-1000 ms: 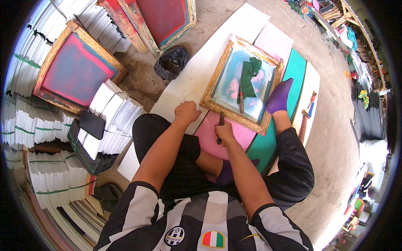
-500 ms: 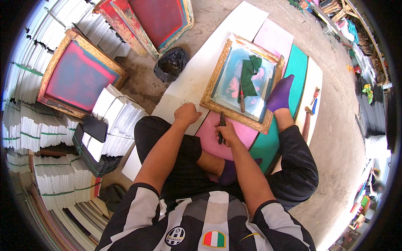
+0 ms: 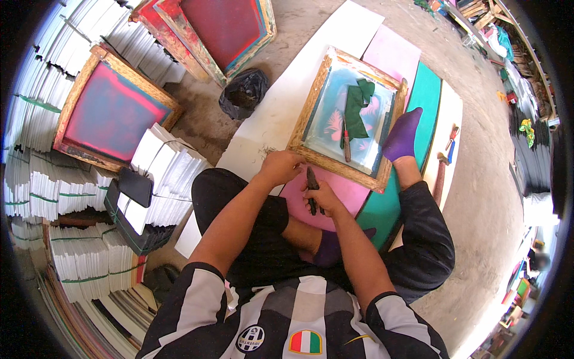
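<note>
Framed screen (image 3: 341, 171) in a crowded spot

It lies flat ahead of the seated person, a little to the right, across a white board (image 3: 263, 122), a pink board (image 3: 353, 191) and a teal board (image 3: 426, 99). A green cloth (image 3: 358, 110) and a red-handled tool (image 3: 347, 148) rest on its mesh, covering part of the pale pattern. Close against its right side sits a purple-socked foot (image 3: 403, 134), which blocks that edge. Farther right, at the edge of the boards, lie a hammer (image 3: 440, 176) and a blue-handled tool (image 3: 451, 149).

The right hand (image 3: 321, 196) is closed around dark pliers (image 3: 311, 179), tip pointing away, just short of the near edge. The left hand (image 3: 281, 167) is by the near left corner, fingers curled; whether it grips anything cannot be told. Small dark bits (image 3: 266, 151) lie beside it.

To the far left stand a black plastic bag (image 3: 244, 93) and red-stained frames (image 3: 224, 30). Left of those, a pink-edged screen (image 3: 113, 113) leans by white bundles (image 3: 170, 179), which crowd the left side.
</note>
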A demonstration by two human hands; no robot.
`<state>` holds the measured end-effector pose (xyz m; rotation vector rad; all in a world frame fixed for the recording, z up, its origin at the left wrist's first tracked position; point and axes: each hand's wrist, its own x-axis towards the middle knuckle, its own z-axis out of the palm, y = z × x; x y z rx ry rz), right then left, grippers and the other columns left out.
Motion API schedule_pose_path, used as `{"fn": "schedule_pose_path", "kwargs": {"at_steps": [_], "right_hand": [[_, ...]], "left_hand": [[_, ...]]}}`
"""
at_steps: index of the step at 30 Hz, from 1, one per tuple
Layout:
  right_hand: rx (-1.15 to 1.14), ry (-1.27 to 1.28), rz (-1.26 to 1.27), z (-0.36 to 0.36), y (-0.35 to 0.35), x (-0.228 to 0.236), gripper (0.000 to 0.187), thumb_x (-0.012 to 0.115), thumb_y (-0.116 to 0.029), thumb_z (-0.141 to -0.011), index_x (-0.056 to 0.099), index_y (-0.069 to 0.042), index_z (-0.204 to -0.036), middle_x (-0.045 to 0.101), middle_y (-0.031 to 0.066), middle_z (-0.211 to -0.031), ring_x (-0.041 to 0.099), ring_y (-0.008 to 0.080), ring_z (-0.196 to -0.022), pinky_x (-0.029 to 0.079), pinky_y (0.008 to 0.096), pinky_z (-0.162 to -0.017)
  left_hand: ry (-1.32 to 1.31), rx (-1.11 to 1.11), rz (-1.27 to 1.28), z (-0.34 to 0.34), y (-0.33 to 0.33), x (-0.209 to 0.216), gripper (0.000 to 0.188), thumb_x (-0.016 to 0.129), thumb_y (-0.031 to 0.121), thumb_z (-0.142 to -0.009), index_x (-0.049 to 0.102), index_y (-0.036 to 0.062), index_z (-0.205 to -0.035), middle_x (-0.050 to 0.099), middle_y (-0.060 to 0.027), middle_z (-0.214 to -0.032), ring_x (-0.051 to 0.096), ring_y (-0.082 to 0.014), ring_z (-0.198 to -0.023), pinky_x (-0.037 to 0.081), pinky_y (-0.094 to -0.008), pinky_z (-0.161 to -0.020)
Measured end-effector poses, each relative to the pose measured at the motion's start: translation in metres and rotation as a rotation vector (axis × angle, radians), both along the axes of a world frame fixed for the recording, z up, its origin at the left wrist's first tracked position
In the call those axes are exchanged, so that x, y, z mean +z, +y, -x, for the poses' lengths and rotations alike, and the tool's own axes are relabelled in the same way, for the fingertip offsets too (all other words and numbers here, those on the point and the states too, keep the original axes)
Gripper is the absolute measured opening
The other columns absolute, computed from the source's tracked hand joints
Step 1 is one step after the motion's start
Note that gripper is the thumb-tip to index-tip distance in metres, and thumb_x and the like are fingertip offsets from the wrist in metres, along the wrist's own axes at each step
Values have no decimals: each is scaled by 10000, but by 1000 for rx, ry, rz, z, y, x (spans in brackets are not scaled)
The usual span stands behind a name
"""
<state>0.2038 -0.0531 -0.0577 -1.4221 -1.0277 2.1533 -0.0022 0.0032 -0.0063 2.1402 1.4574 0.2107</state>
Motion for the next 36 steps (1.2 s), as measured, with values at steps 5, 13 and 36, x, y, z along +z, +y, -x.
{"fn": "schedule_pose_path", "kwargs": {"at_steps": [5, 13, 36], "right_hand": [[31, -38, 30, 9, -3, 10, 210, 631, -41, -833, 557, -32, -1029, 614, 97, -705, 596, 187, -534, 495, 337, -482], [-60, 221, 155, 0, -10, 30, 471, 617, -88, -910, 503, -48, -1365, 675, 115, -935, 654, 175, -770, 566, 347, -661], [-241, -190, 48, -31, 4, 12, 433, 570, -178, -964, 454, -33, -1355, 633, 111, -938, 660, 230, -848, 496, 385, -612]], "left_hand": [[40, -50, -72, 1, -2, -12, 206, 660, 301, -857, 729, 169, -999, 718, -97, -967, 681, -342, -889, 541, -490, -781], [41, 45, -37, -6, -1, 4, 172, 655, 274, -856, 746, 140, -914, 715, -110, -876, 690, -325, -866, 540, -464, -739], [395, 621, 208, 42, 11, -3, 277, 623, 234, -883, 693, 43, -1072, 707, -199, -1092, 696, -346, -1027, 559, -456, -857]]}}
